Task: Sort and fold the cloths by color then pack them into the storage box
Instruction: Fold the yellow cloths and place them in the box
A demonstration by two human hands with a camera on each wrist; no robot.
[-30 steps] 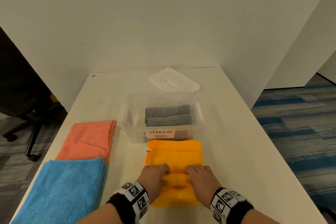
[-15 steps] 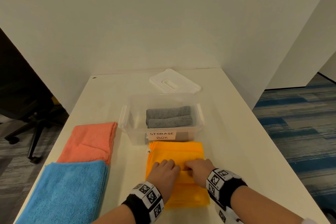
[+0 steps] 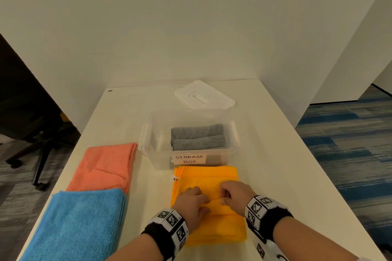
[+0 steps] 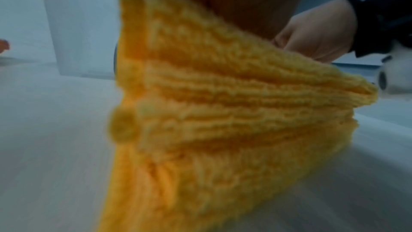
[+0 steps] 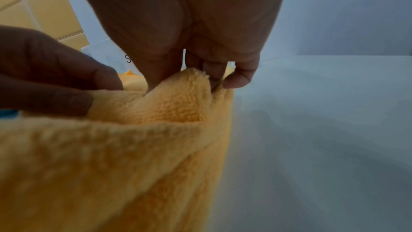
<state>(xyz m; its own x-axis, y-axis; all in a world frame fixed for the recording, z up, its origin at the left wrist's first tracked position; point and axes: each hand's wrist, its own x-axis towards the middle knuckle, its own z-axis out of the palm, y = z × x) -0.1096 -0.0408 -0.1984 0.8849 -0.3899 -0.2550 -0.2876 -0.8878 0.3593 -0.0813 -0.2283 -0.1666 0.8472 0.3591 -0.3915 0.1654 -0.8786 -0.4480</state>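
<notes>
A folded yellow cloth [image 3: 209, 178] lies on the white table just in front of the clear storage box [image 3: 148, 146], which holds two folded grey cloths [image 3: 198, 136]. My left hand [image 3: 194, 202] and right hand [image 3: 232, 196] sit side by side on the cloth's middle, each pinching up a raised fold between them. In the right wrist view my right hand [image 5: 214, 78] curls its fingers into the yellow cloth [image 5: 133, 147], with the left hand [image 5: 67, 84] gripping beside it. The left wrist view fills with the lifted yellow cloth [image 4: 223, 112] and shows the right hand [image 4: 316, 38] behind it.
A folded orange cloth [image 3: 106, 167] and a folded blue cloth [image 3: 78, 222] lie at the table's left. The white box lid [image 3: 203, 96] rests behind the box. An office chair [image 3: 31, 112] stands off the table's left edge; carpet lies to the right.
Both hands have slid a little toward the box along the yellow cloth, and the pinched ridge between them has moved forward with them.
</notes>
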